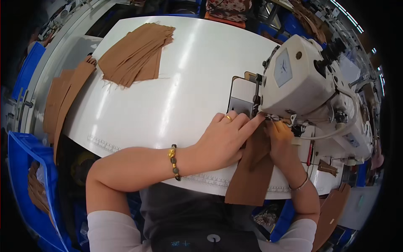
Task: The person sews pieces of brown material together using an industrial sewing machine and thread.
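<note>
A strip of brown fabric (pixel 251 182) runs from the sewing machine (pixel 299 77) toward me and hangs over the table's near edge. My left hand (pixel 226 138), with a gold ring, lies along the strip's left side. Its index finger reaches to the presser foot area, and its thumb and fingers close on the cloth. On the other side my right hand (pixel 280 140) is closed at the strip's upper right edge, fingers bent just under the machine head. The needle and the cloth's far end are hidden behind my fingers and the machine.
A fanned stack of brown fabric pieces (pixel 136 56) lies at the far left of the white table (pixel 197 63). More brown pieces (pixel 69 101) drape off the left edge. Red-handled tweezers (pixel 310 152) and a small brown scrap (pixel 327 167) lie right. Blue bins (pixel 31 185) stand around.
</note>
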A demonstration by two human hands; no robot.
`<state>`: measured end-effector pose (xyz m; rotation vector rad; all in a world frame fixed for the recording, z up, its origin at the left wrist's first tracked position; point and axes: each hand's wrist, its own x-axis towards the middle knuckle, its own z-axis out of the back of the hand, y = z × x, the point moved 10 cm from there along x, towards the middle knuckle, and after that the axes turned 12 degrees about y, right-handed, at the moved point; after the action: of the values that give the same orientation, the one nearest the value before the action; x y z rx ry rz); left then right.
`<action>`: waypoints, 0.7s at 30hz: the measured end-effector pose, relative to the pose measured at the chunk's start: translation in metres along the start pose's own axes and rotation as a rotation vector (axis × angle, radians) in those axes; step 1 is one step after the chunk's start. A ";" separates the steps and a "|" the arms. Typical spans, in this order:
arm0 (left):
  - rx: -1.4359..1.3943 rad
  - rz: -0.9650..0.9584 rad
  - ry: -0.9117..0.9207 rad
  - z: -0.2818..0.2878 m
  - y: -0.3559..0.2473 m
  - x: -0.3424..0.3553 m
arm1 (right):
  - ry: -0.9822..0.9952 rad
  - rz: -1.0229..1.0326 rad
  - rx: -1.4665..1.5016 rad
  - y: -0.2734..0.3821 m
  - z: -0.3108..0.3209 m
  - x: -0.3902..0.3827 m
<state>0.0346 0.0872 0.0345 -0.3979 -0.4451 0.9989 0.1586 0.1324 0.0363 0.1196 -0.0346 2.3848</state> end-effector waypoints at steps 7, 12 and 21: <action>0.033 -0.020 0.053 0.002 -0.001 -0.001 | -0.037 0.024 0.009 0.001 -0.008 0.000; 0.025 -0.027 0.055 0.003 0.000 0.004 | 0.002 -0.006 -0.019 -0.001 -0.010 -0.002; 0.174 -0.030 0.051 0.006 -0.003 0.005 | 0.042 -0.012 0.141 0.001 -0.002 0.001</action>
<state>0.0359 0.0913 0.0422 -0.2590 -0.3145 0.9878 0.1573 0.1328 0.0345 0.1354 0.1539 2.3755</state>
